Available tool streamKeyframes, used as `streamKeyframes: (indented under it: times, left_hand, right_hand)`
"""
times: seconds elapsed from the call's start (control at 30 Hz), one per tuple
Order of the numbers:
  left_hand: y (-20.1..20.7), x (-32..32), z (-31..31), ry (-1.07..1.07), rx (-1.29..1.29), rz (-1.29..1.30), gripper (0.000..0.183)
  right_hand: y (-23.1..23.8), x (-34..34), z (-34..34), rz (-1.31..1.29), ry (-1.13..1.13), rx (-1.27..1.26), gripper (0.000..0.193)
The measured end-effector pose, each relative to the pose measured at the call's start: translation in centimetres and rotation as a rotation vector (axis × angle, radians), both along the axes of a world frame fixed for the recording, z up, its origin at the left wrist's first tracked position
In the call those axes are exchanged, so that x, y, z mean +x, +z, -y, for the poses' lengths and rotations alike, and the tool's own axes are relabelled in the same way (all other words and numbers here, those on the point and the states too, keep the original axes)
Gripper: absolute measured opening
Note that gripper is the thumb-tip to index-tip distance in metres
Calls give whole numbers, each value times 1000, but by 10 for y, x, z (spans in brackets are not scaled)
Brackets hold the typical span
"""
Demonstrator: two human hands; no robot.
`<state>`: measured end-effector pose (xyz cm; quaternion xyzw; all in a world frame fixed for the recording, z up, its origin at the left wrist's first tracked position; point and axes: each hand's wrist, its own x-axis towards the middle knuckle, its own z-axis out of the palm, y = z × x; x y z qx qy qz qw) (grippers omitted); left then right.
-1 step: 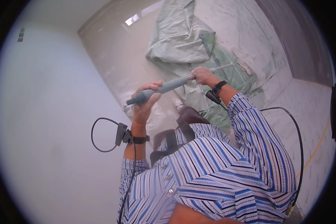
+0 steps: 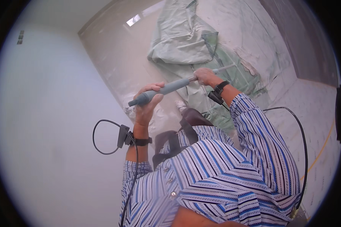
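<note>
the pole [image 2: 174, 86] is held in front of the torso, above the floor, at a slant: its near-left end is lower in the view and its far end rises to the right. its main section is a smooth, matte blue-grey tube. the left end carries a darker grey collar and a narrower stub. at the right end of the tube, a short, thinner, brownish metallic section leads into the right hand. beyond that hand, a light blue-grey piece and a slender pale rod [image 2: 227, 67] extend over the sheeting.

the left hand [image 2: 144, 111] is clamped on the tube near the collar, fingers over the far side and thumb on the near side. the right hand [image 2: 205, 76] is closed around the pole just past the metallic section. the hands are apart from each other.

each wrist bears a black strap with a small box: left strap [image 2: 142, 142], right strap [image 2: 224, 86]. the sleeves belong to a striped shirt [image 2: 216, 170]. crumpled pale green sheeting [image 2: 182, 45] lies beyond the pole. a plain pale wall [image 2: 64, 132] stands to the left.
</note>
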<state>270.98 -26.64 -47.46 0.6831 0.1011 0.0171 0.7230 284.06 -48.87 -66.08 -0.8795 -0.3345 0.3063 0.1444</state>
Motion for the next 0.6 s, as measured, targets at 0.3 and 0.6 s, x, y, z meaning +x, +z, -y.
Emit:
streamKeyframes:
  times: [0.3,0.6]
  left_hand:
    - [24,5,-25,93,105,5,21]
    - [89,-26,-96,52,391,254,24]
  right_hand:
    - [-15,23,-58,22,88,154,10]
    - [52,23,-180,184,156,418,11]
